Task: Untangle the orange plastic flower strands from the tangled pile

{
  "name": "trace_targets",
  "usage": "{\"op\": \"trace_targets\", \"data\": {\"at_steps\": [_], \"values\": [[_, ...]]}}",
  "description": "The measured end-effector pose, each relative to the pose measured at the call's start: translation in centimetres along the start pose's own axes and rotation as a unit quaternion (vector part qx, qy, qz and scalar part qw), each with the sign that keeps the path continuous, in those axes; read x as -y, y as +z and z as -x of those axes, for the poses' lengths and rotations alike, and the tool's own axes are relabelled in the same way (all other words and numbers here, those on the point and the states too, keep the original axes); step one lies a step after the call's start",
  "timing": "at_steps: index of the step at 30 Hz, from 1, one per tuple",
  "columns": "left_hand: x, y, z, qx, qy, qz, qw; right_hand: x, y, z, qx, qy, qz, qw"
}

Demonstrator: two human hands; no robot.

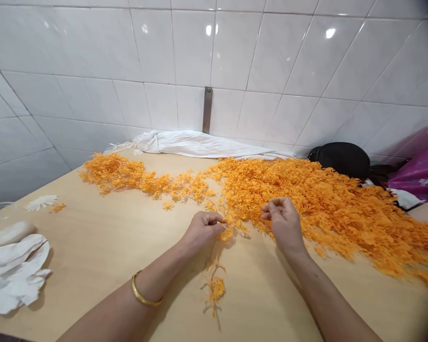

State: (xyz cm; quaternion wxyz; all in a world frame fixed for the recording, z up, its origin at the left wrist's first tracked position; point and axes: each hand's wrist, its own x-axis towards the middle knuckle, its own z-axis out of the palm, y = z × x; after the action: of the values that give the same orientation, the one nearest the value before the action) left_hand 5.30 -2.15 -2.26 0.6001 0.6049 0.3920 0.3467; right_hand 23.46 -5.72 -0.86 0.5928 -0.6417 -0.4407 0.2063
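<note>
My left hand [204, 229], with a gold bangle on its wrist, pinches a thin strand of orange artificial flowers [228, 232] between thumb and fingers. Below the fingers, part of a strand with a single orange flower [218, 288] extends toward the table's near edge. My right hand [286, 225] is at the near side of a large heap of orange flowers [328, 202]. Its thumb and fingertips are pressed together; whatever they hold, if anything, is too small to make out. A bunched length of orange flowers [116, 173] stretches left from the heap.
White cloth [189, 144] lies along the tiled wall behind the flowers. A black rounded case [340, 159] and a purple bag [421, 166] are at the back right. Crumpled white paper or cloth [16, 273] and a white daisy-like piece [42, 202] lie left on the table [128, 242].
</note>
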Motion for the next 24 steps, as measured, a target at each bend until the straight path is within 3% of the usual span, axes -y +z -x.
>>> {"op": "trace_targets", "data": {"at_steps": [5,10,12,20,22,24], "values": [[-0.3,0.1,0.2,0.044,0.002,0.016,0.999,1.2,1.1,1.8,0.18,-0.091,0.037,0.979],[-0.7,-0.1,0.4,0.088,0.036,-0.009,0.995,1.1,1.7,2.5,0.274,-0.109,0.137,0.946],[-0.5,-0.1,0.4,0.099,0.034,-0.016,0.994,0.7,1.9,2.5,0.277,-0.105,0.128,0.946],[0.0,0.2,0.2,0.076,0.003,0.059,0.995,0.2,3.2,2.3,0.071,-0.06,0.015,0.996],[-0.1,0.2,0.2,0.059,-0.002,0.048,0.997,0.0,2.4,1.3,-0.006,-0.019,-0.06,0.998],[-0.2,0.1,0.1,0.038,-0.004,0.035,0.999,-0.1,1.4,0.2,-0.104,0.02,-0.155,0.982]]}}
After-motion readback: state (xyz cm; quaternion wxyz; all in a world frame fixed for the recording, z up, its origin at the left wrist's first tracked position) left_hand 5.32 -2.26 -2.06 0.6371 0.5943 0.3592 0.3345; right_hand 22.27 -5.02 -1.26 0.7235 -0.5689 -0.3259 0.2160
